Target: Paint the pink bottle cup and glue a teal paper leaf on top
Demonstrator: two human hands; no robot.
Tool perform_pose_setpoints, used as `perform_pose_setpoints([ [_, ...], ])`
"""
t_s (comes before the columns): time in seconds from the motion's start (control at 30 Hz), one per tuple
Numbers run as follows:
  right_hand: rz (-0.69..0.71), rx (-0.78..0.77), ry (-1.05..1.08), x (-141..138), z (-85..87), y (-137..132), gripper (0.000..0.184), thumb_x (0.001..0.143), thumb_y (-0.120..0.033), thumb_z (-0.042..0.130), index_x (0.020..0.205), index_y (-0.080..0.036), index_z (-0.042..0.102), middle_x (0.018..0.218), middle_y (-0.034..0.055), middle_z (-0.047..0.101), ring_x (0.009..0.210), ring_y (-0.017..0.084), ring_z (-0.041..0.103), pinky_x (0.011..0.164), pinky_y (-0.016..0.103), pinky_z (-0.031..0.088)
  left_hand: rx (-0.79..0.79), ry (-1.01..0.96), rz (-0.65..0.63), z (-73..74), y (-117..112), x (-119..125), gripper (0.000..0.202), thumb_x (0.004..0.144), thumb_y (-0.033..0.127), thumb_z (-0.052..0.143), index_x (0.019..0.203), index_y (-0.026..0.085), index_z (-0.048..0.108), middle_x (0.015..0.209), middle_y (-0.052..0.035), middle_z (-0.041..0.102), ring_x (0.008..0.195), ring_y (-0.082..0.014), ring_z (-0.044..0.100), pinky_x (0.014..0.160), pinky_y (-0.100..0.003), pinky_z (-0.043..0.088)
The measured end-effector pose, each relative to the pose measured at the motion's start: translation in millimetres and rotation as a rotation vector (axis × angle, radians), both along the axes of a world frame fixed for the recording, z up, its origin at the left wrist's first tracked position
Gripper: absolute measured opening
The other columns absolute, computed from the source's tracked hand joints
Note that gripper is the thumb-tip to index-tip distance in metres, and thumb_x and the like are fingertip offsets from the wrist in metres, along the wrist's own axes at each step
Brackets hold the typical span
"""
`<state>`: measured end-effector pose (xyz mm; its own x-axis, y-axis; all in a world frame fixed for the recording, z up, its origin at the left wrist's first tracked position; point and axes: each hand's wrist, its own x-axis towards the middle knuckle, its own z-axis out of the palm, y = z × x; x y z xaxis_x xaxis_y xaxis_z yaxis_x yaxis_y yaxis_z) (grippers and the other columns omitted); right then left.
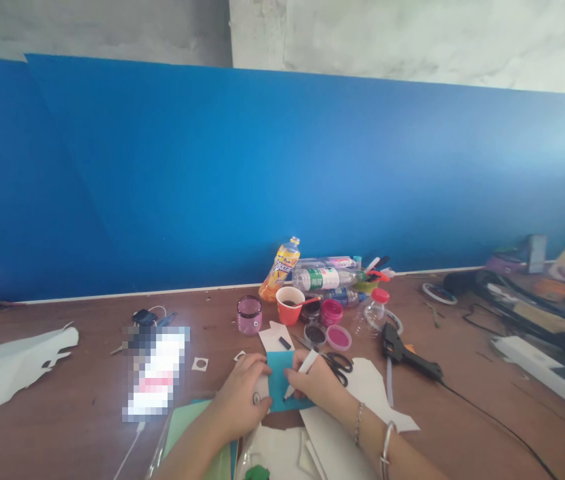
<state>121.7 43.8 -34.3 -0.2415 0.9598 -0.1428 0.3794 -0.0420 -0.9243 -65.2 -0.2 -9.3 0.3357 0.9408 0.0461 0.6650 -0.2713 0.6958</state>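
Observation:
A white marker (308,361) is gripped in my right hand (314,378), its dark tip down on a small blue paper (278,375). My left hand (243,393) is bent over the left edge of that paper, fingers and thumb holding it down. A pale strip shows between its fingers and thumb. Just beyond the blue paper lies a white paper piece (268,338) with a black marker cap (285,343) on it. Black-handled scissors (338,363) lie beside my right hand, partly hidden by it. White sheets (335,440) are spread below my wrists.
Ahead stand an orange drink bottle (281,270), a red-and-white paper cup (290,307), a purple jar (249,316) and open pink paint (338,337). At right lie a glue gun (407,353) with its cord and a white power strip (547,373). A blurred phone (160,373) glows at left.

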Motion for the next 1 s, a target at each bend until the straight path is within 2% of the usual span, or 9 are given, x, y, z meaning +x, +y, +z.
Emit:
perform_pose_setpoints([
  [0.5,-0.02,-0.02,0.044,-6,14.8,-6,0.022,0.069,-0.025,0.063,0.06,-0.021,0.044,0.042,-0.0053,0.057,0.043,0.012,0.057,0.041,0.019,0.039,-0.004,0.012,-0.004,3.6,1,1,0.037,0.067,0.014,0.056,0.103,0.021,0.056,0.124,-0.0104,0.051,0.12,-0.0257,0.044,0.105,-0.043,0.033],
  [1.0,-0.013,0.041,0.075,-8,9.2,-7,0.025,0.068,-0.024,0.066,0.06,-0.022,0.043,0.046,-0.0049,0.056,0.046,0.012,0.054,0.045,0.02,0.038,-0.002,-0.014,-0.011,3.6,0,1,0.038,0.066,0.013,0.056,0.103,0.021,0.056,0.124,-0.0103,0.051,0.12,-0.0255,0.044,0.105,-0.042,0.032],
])
